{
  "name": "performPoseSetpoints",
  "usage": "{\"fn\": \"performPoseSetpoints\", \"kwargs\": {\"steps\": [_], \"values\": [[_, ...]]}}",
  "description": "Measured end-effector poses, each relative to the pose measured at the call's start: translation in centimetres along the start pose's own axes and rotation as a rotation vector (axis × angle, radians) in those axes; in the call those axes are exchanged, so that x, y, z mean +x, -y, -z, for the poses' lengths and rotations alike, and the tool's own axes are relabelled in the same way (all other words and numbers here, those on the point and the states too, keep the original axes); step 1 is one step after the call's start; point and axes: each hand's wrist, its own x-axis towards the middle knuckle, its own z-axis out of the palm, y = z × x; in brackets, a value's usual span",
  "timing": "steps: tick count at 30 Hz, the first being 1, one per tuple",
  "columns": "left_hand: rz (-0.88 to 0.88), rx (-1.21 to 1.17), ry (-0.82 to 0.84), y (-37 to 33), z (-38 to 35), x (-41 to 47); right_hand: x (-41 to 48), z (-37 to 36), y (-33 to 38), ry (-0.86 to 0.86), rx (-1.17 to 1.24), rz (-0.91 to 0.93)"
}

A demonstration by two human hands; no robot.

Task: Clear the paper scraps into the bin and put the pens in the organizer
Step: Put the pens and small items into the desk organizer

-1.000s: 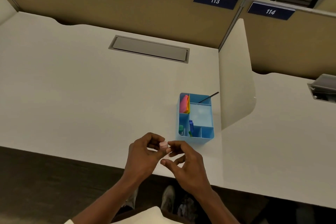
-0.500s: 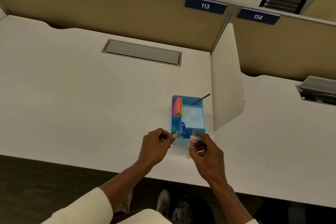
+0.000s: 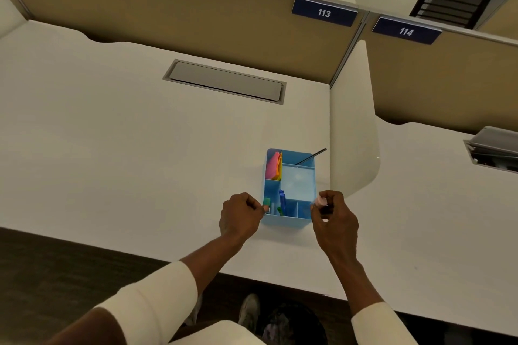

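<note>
A blue compartment organizer point(image 3: 286, 223) stands on the white desk point(image 3: 126, 162) near its front edge. It holds pink and orange notes point(image 3: 274, 165), a thin black pen point(image 3: 311, 156), a blue pen point(image 3: 282, 202) and green items point(image 3: 266, 201). My right hand point(image 3: 335, 221) is at the organizer's front right corner, closed around a pale pink pen point(image 3: 321, 200) whose tip sticks up by the rim. My left hand point(image 3: 241, 217) is curled shut at the front left corner; a small pale spot shows at its fingertips and I cannot identify it. A dark bin point(image 3: 294, 322) sits on the floor below the desk edge.
A grey cable hatch point(image 3: 224, 81) is set into the desk further back. A white divider panel point(image 3: 353, 134) stands just right of the organizer, with a neighbouring desk beyond it. Tan partitions close off the back. A shoe point(image 3: 249, 311) is beside the bin.
My hands were together on the pale pen in front of the organizer. They have moved apart and forward; the right hand carried the pen up to the organizer's right corner.
</note>
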Motion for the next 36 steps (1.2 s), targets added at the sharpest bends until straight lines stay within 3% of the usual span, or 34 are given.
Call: {"fn": "performPoseSetpoints", "kwargs": {"steps": [13, 27, 36], "values": [[-0.057, 0.165, -0.077, 0.2, -0.5, -0.1, 0.1, -2.5, -0.8, 0.011, -0.288, 0.004], [-0.003, 0.198, -0.069, 0.9, -0.3, -0.2, 0.7, -2.7, -0.1, 0.056, -0.304, -0.12], [-0.003, 0.259, -0.091, 0.9, -0.2, -0.4, -0.1, -2.3, -0.4, 0.032, -0.212, -0.067]]}}
